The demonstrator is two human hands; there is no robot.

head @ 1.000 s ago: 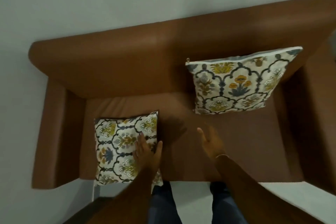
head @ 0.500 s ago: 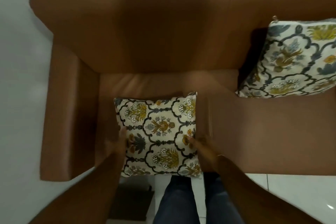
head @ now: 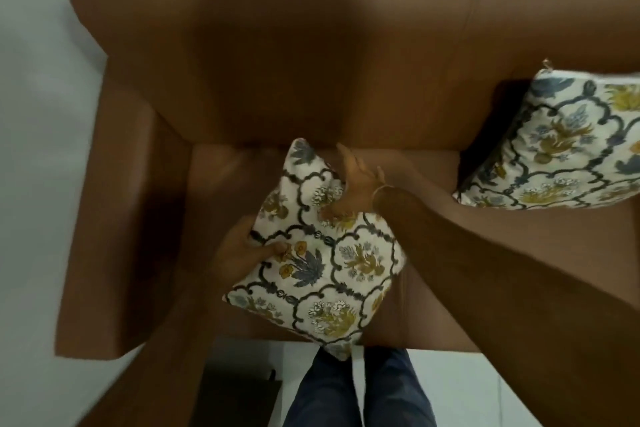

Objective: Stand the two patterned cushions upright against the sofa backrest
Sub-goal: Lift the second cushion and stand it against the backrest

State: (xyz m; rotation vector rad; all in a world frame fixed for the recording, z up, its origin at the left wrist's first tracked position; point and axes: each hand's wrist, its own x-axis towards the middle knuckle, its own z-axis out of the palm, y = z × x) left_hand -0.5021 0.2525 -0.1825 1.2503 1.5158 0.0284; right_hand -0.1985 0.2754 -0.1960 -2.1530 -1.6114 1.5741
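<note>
A white cushion (head: 322, 253) with a blue and mustard floral pattern is lifted off the brown sofa seat (head: 485, 253) and tilted, one corner pointing at the backrest (head: 311, 62). My left hand (head: 242, 250) grips its left edge, thumb on the front face. My right hand (head: 356, 184) holds its upper right edge, fingers spread over the top. The second patterned cushion (head: 568, 146) leans upright against the backrest at the right, cut off by the frame edge.
The sofa's left armrest (head: 121, 218) runs down the left side, with a pale wall (head: 34, 114) beyond it. My legs in dark trousers (head: 356, 392) stand on a light tiled floor (head: 519, 392) at the sofa's front edge.
The left cushion lay flat on the seat; both hands have closed on its sides and raised it, turned at an angle. My view has shifted left and closer.
</note>
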